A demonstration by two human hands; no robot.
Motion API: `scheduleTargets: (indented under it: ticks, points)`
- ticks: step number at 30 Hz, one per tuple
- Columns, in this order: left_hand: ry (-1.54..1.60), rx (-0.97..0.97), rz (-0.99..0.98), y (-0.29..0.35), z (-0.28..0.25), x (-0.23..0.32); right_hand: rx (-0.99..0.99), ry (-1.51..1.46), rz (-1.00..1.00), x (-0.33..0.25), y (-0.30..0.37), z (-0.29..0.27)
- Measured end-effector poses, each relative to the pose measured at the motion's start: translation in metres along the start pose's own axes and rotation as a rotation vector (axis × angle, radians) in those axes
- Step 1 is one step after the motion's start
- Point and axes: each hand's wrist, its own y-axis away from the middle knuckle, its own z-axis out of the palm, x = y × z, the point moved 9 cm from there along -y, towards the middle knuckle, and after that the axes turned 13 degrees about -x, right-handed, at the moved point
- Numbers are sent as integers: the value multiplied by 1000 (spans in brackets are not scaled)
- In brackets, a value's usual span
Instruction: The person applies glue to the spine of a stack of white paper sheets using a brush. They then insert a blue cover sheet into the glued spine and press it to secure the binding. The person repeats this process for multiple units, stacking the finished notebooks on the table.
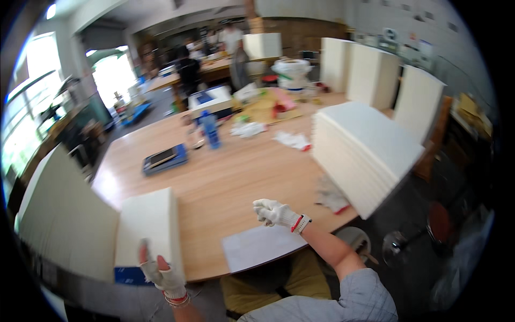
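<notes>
My left hand (165,276), in a white knit glove with bare fingertips, is at the near end of a low white stack (147,220) with a blue lower edge. Its fingers are apart, and I see nothing held in them. Over the table, beyond a flat white sheet (263,248), is my right hand (272,212). It wears a similar glove with a red cuff, and a watch is on the wrist. Its fingers are curled closed, hiding whatever may be inside.
A tall white stack (64,214) stands at far left. On the wooden table (209,201) are a blue bottle (210,130), a phone (162,156) on a dark blue case, gloves (292,140) and a large white stack (367,139) at right. A stool (440,222) stands beyond. People are farther back.
</notes>
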Motion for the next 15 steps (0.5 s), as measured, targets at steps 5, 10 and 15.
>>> scheduleTargets:
  ticks: [5,10,15]
  points:
    - [512,-1054,-372,7,295,70,495,-253,-164,87,110,-130]
    - [1611,-1415,-1319,87,497,150,663,-354,-423,133,106,-175]
    - [1769,-1416,-1504,103,547,211,756,-250,-462,140,109,-191]
